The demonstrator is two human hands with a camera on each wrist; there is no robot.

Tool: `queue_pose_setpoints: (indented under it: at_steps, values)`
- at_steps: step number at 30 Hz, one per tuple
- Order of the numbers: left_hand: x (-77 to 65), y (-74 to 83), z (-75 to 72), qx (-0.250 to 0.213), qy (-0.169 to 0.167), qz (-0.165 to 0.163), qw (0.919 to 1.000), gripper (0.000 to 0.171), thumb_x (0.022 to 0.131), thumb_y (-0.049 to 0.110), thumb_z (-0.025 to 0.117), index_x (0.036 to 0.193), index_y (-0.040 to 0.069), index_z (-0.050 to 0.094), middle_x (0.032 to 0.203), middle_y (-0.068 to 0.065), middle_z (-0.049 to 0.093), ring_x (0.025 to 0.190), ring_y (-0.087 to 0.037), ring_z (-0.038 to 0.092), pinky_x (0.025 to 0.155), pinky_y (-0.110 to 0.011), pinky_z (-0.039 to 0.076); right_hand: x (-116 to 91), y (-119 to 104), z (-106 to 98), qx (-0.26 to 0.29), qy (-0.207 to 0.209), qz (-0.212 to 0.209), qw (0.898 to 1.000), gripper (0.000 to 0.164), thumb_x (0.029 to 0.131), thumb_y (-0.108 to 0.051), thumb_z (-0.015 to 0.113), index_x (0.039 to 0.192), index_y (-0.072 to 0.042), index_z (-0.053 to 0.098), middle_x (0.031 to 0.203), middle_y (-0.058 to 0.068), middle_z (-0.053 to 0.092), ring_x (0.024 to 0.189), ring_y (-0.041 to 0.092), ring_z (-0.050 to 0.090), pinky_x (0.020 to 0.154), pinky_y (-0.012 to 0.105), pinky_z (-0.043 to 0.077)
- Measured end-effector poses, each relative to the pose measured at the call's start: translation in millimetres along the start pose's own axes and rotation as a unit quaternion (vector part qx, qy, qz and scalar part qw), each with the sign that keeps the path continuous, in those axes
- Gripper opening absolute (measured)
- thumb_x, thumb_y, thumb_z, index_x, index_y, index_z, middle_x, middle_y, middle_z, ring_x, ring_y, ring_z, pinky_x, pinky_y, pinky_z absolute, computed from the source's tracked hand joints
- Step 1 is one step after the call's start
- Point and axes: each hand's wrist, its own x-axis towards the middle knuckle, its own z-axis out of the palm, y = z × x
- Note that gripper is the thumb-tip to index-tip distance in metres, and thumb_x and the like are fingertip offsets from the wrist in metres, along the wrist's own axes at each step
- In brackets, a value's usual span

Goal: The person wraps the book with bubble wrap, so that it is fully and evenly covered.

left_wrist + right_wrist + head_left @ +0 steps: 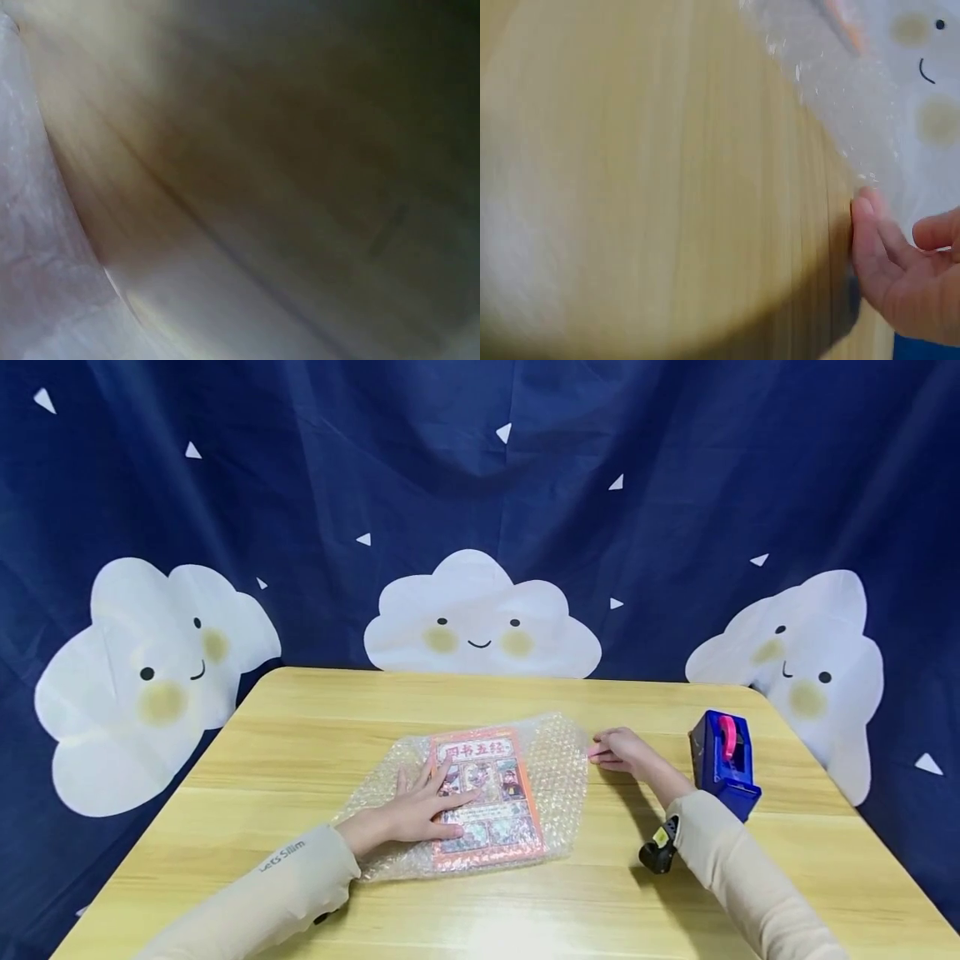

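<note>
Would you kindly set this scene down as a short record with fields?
Book: cover up, seen through the wrap
Left hand: spread on the wrap, over the book
Right hand: at the wrap's right edge, pinching a pink strip
Dispenser: on the table, right of the right hand, with a pink roll
Backdrop: dark blue, smiling clouds

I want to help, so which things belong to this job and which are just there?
For the job:
book, under the left hand
bubble wrap, at the right hand
blue tape dispenser, probably

Just there:
cloud curtain
table, just underneath
</note>
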Motion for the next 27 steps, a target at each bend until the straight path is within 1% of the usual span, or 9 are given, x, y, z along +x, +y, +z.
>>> queue_pose_setpoints:
  at_steps: [3,6,8,10,14,17,19,23,27]
  values:
    - [-0.4,0.4,0.1,-0.006,0.002,-0.003,1.0000,0.060,0.087,0.057,0.046,0.141,0.036,0.032,0.150,-0.019,-0.014,0.132,-0.042,-0.022,0.093,-0.072,-0.012,-3,4,1,0.098,-0.057,0.008,0.994,0.043,0.095,0.001,0.027,0.135,0.016,0.021,0.080,0.001,0.062,0.068,0.006,0.061,0.067,0.016,0.051]
    - [0.0,1.0,-0.3,-0.009,0.005,-0.003,0.9999,0.061,0.086,0.057,0.047,0.141,0.035,0.033,0.150,-0.019,-0.012,0.132,-0.042,-0.021,0.093,-0.072,-0.013,-6,11,5,0.112,-0.129,-0.007,0.985,0.043,0.094,0.005,0.027,0.135,0.015,0.022,0.082,0.006,0.060,0.066,0.007,0.060,0.064,0.013,0.050]
    - [0.4,1.3,-0.4,-0.007,0.006,-0.003,1.0000,0.061,0.086,0.058,0.048,0.141,0.034,0.034,0.151,-0.019,-0.011,0.133,-0.043,-0.020,0.093,-0.072,-0.013,-9,14,11,0.040,-0.172,-0.052,0.983,0.048,0.092,0.007,0.033,0.138,0.011,0.021,0.081,0.010,0.059,0.061,0.006,0.056,0.058,0.013,0.048]
    - [0.4,1.4,-0.7,-0.008,0.007,-0.002,0.9999,0.061,0.086,0.057,0.048,0.140,0.034,0.034,0.151,-0.019,-0.011,0.132,-0.043,-0.020,0.093,-0.073,-0.012,-11,16,20,-0.071,-0.193,-0.127,0.970,0.054,0.089,0.008,0.040,0.140,0.008,0.021,0.084,0.017,0.061,0.055,0.007,0.051,0.051,0.016,0.044]
    - [0.9,1.4,-2.4,-0.003,0.014,0.003,0.9999,0.060,0.086,0.056,0.048,0.140,0.034,0.034,0.150,-0.020,-0.012,0.132,-0.044,-0.020,0.092,-0.074,-0.010,-13,11,38,-0.280,-0.142,-0.290,0.904,0.053,0.086,-0.006,0.059,0.133,0.007,0.038,0.099,0.029,0.058,0.069,0.025,0.057,0.063,0.032,0.051]
    - [1.2,1.6,-4.5,-0.002,0.014,0.004,0.9999,0.060,0.087,0.056,0.048,0.141,0.035,0.033,0.150,-0.021,-0.012,0.132,-0.044,-0.020,0.092,-0.074,-0.010,-12,6,48,-0.330,-0.116,-0.333,0.876,0.064,0.081,-0.019,0.068,0.132,0.007,0.038,0.118,0.033,0.044,0.103,0.041,0.049,0.089,0.051,0.042]
    - [1.4,1.5,-4.9,-0.003,0.010,0.003,0.9999,0.059,0.087,0.056,0.048,0.141,0.035,0.033,0.150,-0.021,-0.012,0.132,-0.044,-0.020,0.092,-0.074,-0.010,-11,2,52,-0.331,-0.122,-0.332,0.875,0.073,0.079,-0.022,0.070,0.135,0.006,0.033,0.127,0.033,0.035,0.114,0.045,0.039,0.094,0.055,0.037]
    - [0.7,2.0,-5.1,-0.005,0.004,0.001,1.0000,0.059,0.087,0.055,0.048,0.141,0.036,0.032,0.150,-0.021,-0.013,0.132,-0.044,-0.020,0.092,-0.074,-0.010,-8,-5,60,-0.343,-0.138,-0.332,0.868,0.096,0.073,-0.028,0.075,0.144,0.002,0.017,0.148,0.027,-0.004,0.135,0.045,0.004,0.104,0.061,0.012]
    - [-0.1,2.4,-4.3,0.000,0.003,0.000,1.0000,0.060,0.087,0.055,0.048,0.141,0.035,0.032,0.150,-0.020,-0.013,0.132,-0.044,-0.021,0.092,-0.074,-0.010,-6,-11,70,-0.357,-0.170,-0.328,0.858,0.100,0.070,-0.030,0.076,0.145,-0.001,0.015,0.150,0.020,-0.010,0.135,0.044,-0.004,0.104,0.062,0.004]
